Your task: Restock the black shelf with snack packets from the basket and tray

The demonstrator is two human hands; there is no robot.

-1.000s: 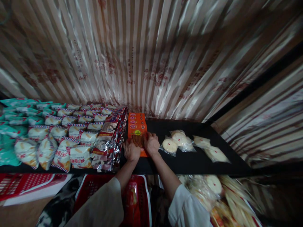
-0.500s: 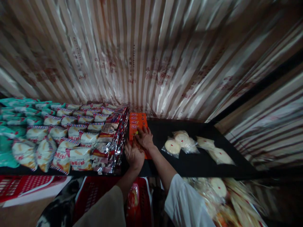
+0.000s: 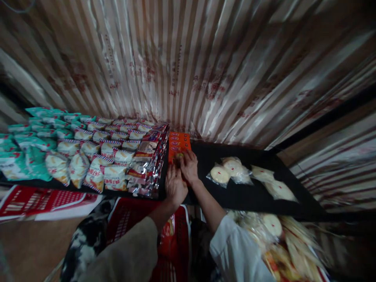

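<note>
Overlapping orange snack packets (image 3: 179,138) lie in a column on the black shelf (image 3: 202,152). My left hand (image 3: 176,188) rests on the near end of the column, fingers stretched forward and covering part of it. Just ahead and to the right, my right hand (image 3: 189,167) lies over the packets with its fingers extended down onto them. Between the hands the packets' middle and lower parts are hidden. Silvery red-brown packets (image 3: 147,156) stand in overlapping rows directly left of my left hand.
Farther left are rows of white puffed snack bags (image 3: 110,178) and green bags (image 3: 38,162). Clear-wrapped round pale items (image 3: 220,175) and flat pale packs (image 3: 279,190) lie to the right. Below the shelf are a red basket (image 3: 186,235) and more bagged goods (image 3: 273,235).
The view has shifted, so the shelf appears higher and farther right. Both hands stay on the orange packets, now closer together, with the right fingers less spread.
</note>
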